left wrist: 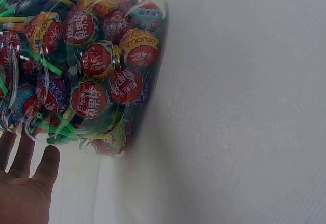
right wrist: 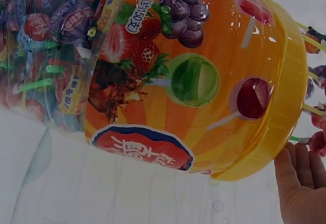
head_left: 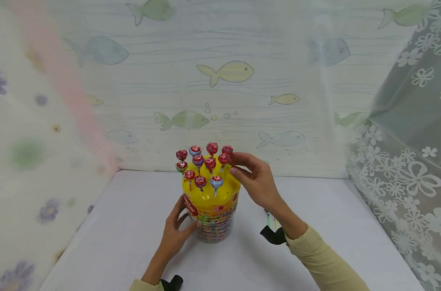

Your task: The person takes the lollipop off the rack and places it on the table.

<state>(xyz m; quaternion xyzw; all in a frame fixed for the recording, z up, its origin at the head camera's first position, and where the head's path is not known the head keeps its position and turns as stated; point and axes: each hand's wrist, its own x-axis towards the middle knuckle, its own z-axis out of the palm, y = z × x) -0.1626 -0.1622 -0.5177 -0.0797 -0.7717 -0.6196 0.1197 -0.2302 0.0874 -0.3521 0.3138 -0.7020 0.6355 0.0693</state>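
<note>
A tall plastic candy jar (head_left: 213,230) stands upright on the table, see-through below and packed with wrapped lollipops (left wrist: 89,99). Its yellow lid (head_left: 205,197) bears several lollipops (head_left: 200,182) standing on their sticks. My left hand (head_left: 174,232) grips the jar's left side, thumb in front and fingers around the back. At the lid's right edge, my right hand (head_left: 257,180) has thumb and forefinger around a red-wrapped lollipop (head_left: 224,158). The right wrist view puts its fingers (right wrist: 286,170) beside a lollipop with a green stick (right wrist: 317,142).
Two thin sticks, green and yellow (head_left: 269,220), lie on the white table (head_left: 307,258), partly behind the right forearm. Fish-patterned sheeting (head_left: 235,72) hangs behind the table. Floral curtains (head_left: 409,182) flank it on both sides. Black straps (head_left: 273,235) show at the wrists.
</note>
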